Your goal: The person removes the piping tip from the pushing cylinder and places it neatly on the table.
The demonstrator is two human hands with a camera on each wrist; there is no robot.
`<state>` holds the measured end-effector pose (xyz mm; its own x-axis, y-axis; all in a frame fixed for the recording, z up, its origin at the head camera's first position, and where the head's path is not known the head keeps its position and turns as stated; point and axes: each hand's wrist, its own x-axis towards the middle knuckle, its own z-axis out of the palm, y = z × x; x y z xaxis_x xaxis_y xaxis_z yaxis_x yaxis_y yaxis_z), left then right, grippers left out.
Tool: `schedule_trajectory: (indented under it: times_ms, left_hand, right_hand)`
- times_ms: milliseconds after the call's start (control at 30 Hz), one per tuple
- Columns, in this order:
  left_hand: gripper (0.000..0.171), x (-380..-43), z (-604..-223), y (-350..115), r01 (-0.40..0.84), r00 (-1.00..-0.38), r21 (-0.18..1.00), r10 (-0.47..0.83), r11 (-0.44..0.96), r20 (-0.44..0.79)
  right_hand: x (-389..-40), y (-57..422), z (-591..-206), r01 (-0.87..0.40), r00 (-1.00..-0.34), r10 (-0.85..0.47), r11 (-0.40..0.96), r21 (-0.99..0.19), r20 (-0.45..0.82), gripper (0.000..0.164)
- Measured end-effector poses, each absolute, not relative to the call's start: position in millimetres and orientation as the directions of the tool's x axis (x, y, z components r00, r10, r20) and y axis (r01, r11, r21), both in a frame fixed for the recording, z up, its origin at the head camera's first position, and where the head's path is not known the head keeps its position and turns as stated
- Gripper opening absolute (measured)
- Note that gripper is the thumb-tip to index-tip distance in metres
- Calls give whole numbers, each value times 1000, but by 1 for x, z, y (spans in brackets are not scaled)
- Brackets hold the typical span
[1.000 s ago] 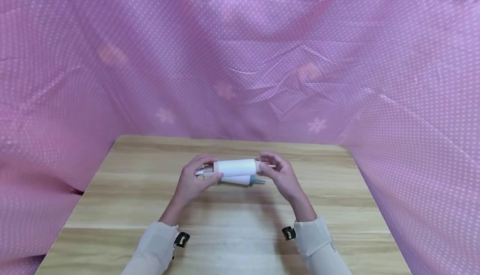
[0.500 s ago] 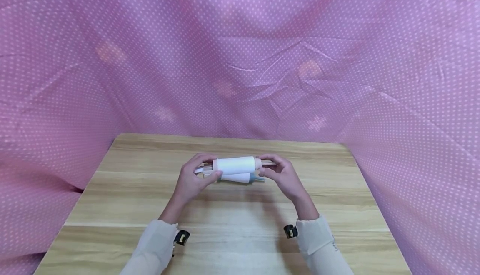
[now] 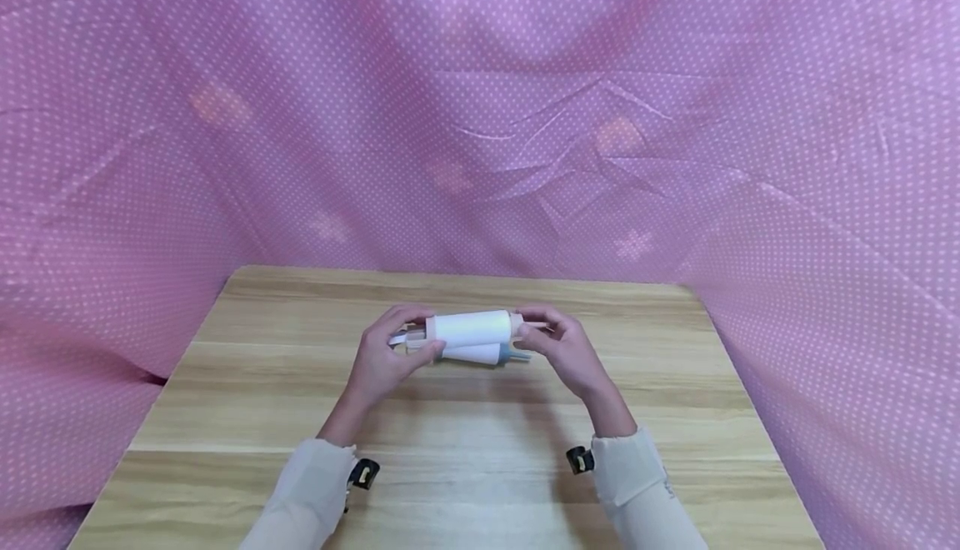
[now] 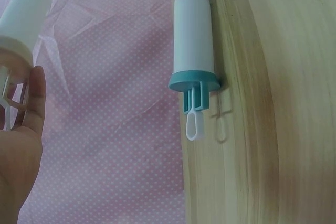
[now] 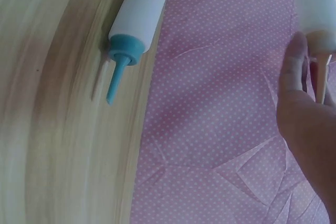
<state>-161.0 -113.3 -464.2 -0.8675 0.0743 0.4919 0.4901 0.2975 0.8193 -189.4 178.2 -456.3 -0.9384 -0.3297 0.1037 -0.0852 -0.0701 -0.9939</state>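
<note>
Grip: left hand (image 3: 378, 362) grasping left end, right hand (image 3: 566, 358) right end, of beige-ended tube (image 3: 472, 328), raised above table (image 3: 480, 467), partly covering teal-ended tube (image 3: 476, 354) in head view. Handling, judged: light, fairly stiff, smooth, perhaps slippery; hold by both ends.

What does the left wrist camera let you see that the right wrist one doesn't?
Only the left wrist view shows the left hand and the white loop handle at one end of the tube lying down.

Only the right wrist view shows the teal nozzle's free tip, the peach nozzle and most of the right hand; the left view has at most a sliver of it, top left.

Both show the lying tube, the held tube, the wooden tabletop and the pink dotted cloth.
</note>
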Motion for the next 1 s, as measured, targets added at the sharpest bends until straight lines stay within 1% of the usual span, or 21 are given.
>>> schedule_trajectory:
  times_ms: [167, 367, 533, 633, 700, 867, 1000]
  left_hand:
    - [44, -164, -464, -115, 503, -860, 815, 77, 288, 504]
    - [44, -165, -465, -118, 502, -862, 820, 87, 276, 498]
    - [45, -166, -466, -118, 493, -868, 829, 90, 262, 488]
    - [45, -164, -467, -117, 475, -879, 839, 89, 264, 469]
    - [45, -163, -468, -117, 465, -884, 843, 86, 270, 460]
    - [45, -162, -470, -119, 455, -889, 847, 74, 276, 453]
    - [46, -161, -469, -119, 441, -895, 853, 66, 280, 441]
  right_hand:
    - [-190, 178, -457, -55, -929, -360, -82, -995, 81, 35]
    - [-189, 178, -454, -84, -927, -362, -61, -995, 101, 38]
    - [-189, 176, -452, -95, -935, -339, -56, -994, 108, 28]
    - [-190, 175, -454, -104, -937, -331, -47, -993, 114, 24]
    - [-190, 174, -456, -98, -937, -331, -48, -994, 108, 26]
    - [-190, 174, -458, -42, -940, -336, -42, -998, 54, 38]
    - [-191, 174, -458, -22, -935, -353, 9, -1000, 17, 37]
